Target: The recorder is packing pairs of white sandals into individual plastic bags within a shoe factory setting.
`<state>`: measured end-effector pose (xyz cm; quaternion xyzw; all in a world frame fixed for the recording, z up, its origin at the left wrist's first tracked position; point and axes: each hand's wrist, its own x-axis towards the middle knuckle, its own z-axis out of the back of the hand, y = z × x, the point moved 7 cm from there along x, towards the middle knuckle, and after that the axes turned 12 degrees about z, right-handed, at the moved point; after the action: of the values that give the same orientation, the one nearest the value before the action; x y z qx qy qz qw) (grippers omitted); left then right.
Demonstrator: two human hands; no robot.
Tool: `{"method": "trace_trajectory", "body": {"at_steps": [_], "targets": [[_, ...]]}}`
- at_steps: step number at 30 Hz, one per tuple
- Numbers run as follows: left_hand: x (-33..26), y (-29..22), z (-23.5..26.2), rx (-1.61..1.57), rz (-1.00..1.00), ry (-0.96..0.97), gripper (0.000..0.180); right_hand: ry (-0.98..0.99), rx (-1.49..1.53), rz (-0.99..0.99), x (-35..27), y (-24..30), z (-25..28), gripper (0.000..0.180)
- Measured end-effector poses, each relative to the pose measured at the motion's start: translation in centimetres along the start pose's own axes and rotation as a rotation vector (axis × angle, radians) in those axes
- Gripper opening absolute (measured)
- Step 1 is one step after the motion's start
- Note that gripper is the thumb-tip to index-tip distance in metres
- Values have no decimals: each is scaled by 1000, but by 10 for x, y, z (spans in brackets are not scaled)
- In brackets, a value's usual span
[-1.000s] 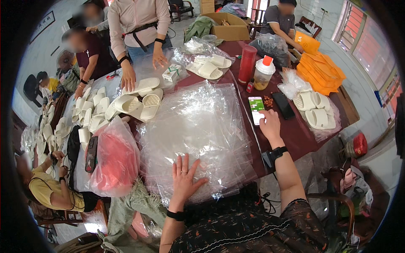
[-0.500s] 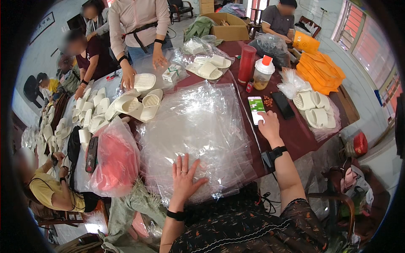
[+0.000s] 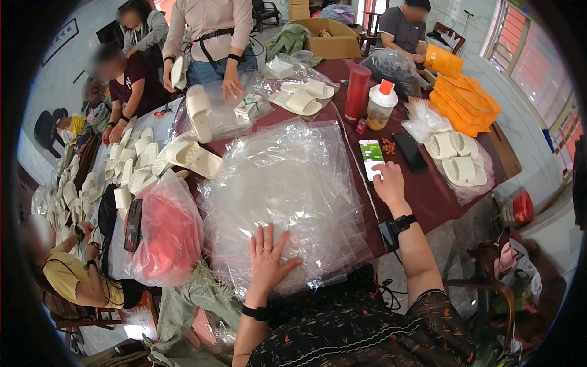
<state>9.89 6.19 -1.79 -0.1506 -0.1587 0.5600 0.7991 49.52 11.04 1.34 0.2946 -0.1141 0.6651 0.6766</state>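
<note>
My left hand (image 3: 268, 260) lies flat, fingers spread, on the near edge of a stack of clear plastic bags (image 3: 281, 177). It holds nothing. Farther right, a fingertip of my right hand (image 3: 389, 182) touches the lit screen of a smartphone (image 3: 370, 153) lying on the dark red table (image 3: 422, 199). The fingers of that hand are apart and grip nothing. Small reddish-brown nuts or beads (image 3: 387, 147) and a dark phone (image 3: 409, 153) lie just beyond it.
Loose white slippers (image 3: 195, 160) crowd the left; paired ones (image 3: 463, 160) sit at right. A red-and-white plastic bag (image 3: 168, 235) stands beside the stack. Beyond are a red tumbler (image 3: 358, 93), a shaker bottle (image 3: 380, 107) and orange bags (image 3: 465, 104). Co-workers surround the table's far and left sides.
The co-worker in pink has lifted a white slipper off the pile, and another slipper there now stands tilted up. My two hands have stayed in nearly the same places.
</note>
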Motion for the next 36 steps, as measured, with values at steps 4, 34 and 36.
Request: {"method": "trace_trajectory", "body": {"at_steps": [4, 34, 36], "targets": [[0, 0, 1, -3, 0, 0, 81, 47, 20, 41, -1, 4, -6, 21], [-1, 0, 1, -9, 1, -5, 79, -9, -76, -51, 2, -10, 1, 27], [0, 0, 0, 2, 5, 5, 79, 7, -82, -51, 2, -11, -1, 29]]}}
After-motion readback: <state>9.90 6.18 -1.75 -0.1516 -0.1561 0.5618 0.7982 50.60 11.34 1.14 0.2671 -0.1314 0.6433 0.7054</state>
